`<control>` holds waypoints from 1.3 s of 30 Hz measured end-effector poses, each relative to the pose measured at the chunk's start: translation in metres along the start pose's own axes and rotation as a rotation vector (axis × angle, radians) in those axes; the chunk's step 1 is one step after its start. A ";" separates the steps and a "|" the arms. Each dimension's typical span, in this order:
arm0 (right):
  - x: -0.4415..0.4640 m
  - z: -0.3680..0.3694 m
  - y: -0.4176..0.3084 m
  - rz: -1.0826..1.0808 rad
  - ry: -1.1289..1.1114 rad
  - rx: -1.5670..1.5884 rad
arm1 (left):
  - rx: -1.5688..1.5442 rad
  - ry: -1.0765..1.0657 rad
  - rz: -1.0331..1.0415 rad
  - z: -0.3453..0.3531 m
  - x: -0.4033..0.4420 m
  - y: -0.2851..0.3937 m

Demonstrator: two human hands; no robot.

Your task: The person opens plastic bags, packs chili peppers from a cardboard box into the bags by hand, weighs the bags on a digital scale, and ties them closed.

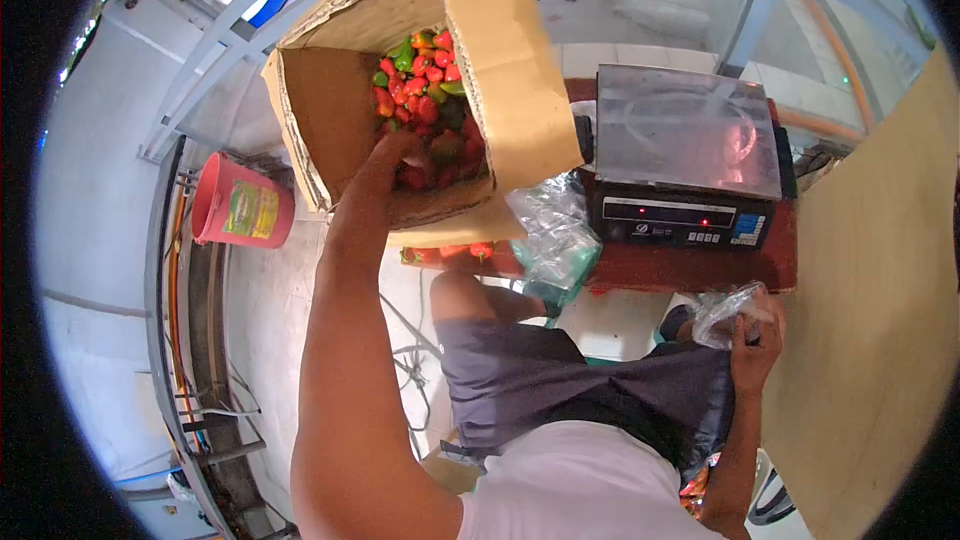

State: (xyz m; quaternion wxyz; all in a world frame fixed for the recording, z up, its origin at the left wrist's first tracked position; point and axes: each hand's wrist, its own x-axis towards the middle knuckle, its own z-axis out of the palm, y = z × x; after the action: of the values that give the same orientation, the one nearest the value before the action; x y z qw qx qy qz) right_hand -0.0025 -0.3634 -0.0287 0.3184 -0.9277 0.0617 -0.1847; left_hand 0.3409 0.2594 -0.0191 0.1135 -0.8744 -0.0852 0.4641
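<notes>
My left hand (pixel 402 148) reaches down into an open cardboard box (pixel 325 105) and touches the small peppers (pixel 420 80) heaped inside. The peppers are mostly red, with some green and orange ones. Shadow and the peppers hide its fingertips, so whether it grips one cannot be told. On the right, near the corner of the red-brown table, my right hand (pixel 757 340) is closed on a clear plastic bag (pixel 722 318). The bag is crumpled, and what it contains, if anything, is not plain.
A digital scale (pixel 685 155) with a steel pan stands right of the box on the table (pixel 700 268). Between them lies a pile of clear plastic bags (pixel 552 225). A pink bucket (pixel 243 202) stands at left. Brown board (pixel 860 340) borders the right side.
</notes>
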 end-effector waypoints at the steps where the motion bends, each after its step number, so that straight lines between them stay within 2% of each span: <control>1: -0.002 0.000 0.003 0.030 -0.020 -0.016 | -0.027 -0.005 -0.008 -0.002 -0.009 0.001; 4: -0.003 -0.003 0.006 -0.104 -0.045 -0.097 | -0.169 0.004 -0.059 -0.003 -0.045 0.011; 7: 0.005 -0.004 -0.005 -0.141 -0.001 -0.055 | 0.014 0.066 0.036 0.011 -0.025 0.008; 9: -0.002 -0.003 0.006 -0.058 -0.029 -0.023 | 0.147 0.114 0.111 0.011 -0.017 0.008; 12: -0.010 0.005 0.035 -0.049 -0.051 -0.067 | -0.352 0.189 0.327 0.015 -0.063 0.000; 15: -0.006 0.001 0.028 0.019 -0.151 -0.097 | -0.860 0.268 0.530 0.019 -0.125 -0.015; 18: -0.005 0.007 0.003 0.141 -0.231 -0.106 | -1.206 0.364 0.339 0.018 -0.146 -0.016; 19: -0.005 0.012 -0.009 0.184 -0.245 -0.109 | -1.343 0.392 0.455 0.012 -0.183 -0.009; 21: 0.011 0.016 -0.043 0.067 -0.370 0.087 | -1.531 0.337 0.796 0.018 -0.206 -0.019; 22: 0.019 0.023 -0.061 -0.035 -0.339 0.162 | -1.615 0.294 0.973 0.023 -0.217 -0.019; 23: 0.026 0.030 -0.080 -0.132 -0.307 0.233 | -1.761 0.275 1.233 0.039 -0.239 -0.003; 24: 0.025 0.048 -0.099 -0.117 -0.320 0.148 | -1.893 0.210 1.509 0.054 -0.259 0.029; 25: 0.027 0.059 -0.106 -0.101 -0.357 0.175 | -1.888 0.031 1.671 0.063 -0.274 0.055; 27: 0.037 0.069 -0.134 -0.111 -0.408 0.182 | -1.931 -0.058 1.821 0.097 -0.277 0.116; 29: 0.043 0.073 -0.150 -0.144 -0.467 0.202 | -1.997 -0.271 1.752 0.124 -0.277 0.172; 30: 0.045 0.071 -0.155 -0.167 -0.499 0.216 | -1.981 -0.573 1.673 0.128 -0.286 0.190; 33: 0.047 0.052 -0.173 -0.123 -0.564 0.284 | -2.227 -0.668 1.346 0.147 -0.273 0.225; 36: 0.051 0.034 -0.182 -0.054 -0.618 0.350 | -2.297 -0.486 1.157 0.149 -0.277 0.245; 39: 0.056 0.037 -0.175 -0.078 -0.567 0.321 | -2.328 -0.134 1.086 0.162 -0.258 0.274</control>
State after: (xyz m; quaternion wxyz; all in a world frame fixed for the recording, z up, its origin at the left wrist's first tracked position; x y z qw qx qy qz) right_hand 0.0627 -0.2175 0.0684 0.4576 -0.8820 -0.0946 0.0614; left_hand 0.0753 -0.0496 0.0215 -0.9199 -0.3554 -0.0782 0.1460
